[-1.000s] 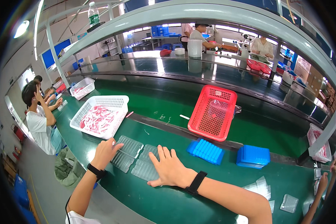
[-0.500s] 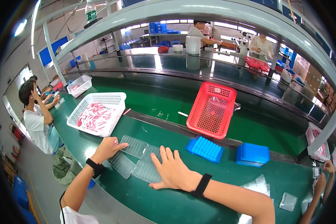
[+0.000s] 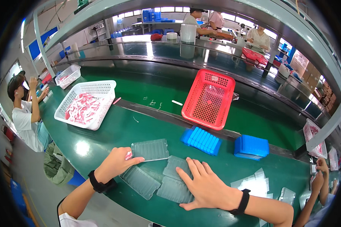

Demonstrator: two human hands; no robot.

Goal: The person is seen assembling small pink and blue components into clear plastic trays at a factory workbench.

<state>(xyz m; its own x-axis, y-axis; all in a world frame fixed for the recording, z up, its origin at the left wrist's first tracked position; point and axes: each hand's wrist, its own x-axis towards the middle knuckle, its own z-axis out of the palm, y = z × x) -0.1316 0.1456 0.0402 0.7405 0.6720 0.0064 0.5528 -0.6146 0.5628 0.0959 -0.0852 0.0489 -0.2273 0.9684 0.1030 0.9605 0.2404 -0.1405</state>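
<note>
My left hand (image 3: pixel 119 163) is closed, with a small pink-and-white piece (image 3: pixel 129 154) showing between its curled fingers. Its thumb reaches to the near edge of a clear ribbed plastic tray (image 3: pixel 150 149). Below that hand lies a second clear tray (image 3: pixel 141 182), slanted on the green table. My right hand (image 3: pixel 208 183) is spread, palm down, its fingers over another clear tray (image 3: pixel 177 166) and its thumb beside a further clear tray (image 3: pixel 174 190). The right palm hides part of these two trays.
A white basket (image 3: pixel 110 94) of pink-and-white pieces stands at left, a red basket (image 3: pixel 186 109) farther right. Blue trays (image 3: pixel 201 140) and a blue stack (image 3: pixel 251 146) sit before it. Clear sheets (image 3: pixel 254 182) lie right. Co-workers' hands (image 3: pixel 319 176) are at far right.
The view has shifted. The upper left clear tray has turned and come apart from its neighbour. My right hand has slid a little rightward over the trays; the left still holds the pink-and-white piece.
</note>
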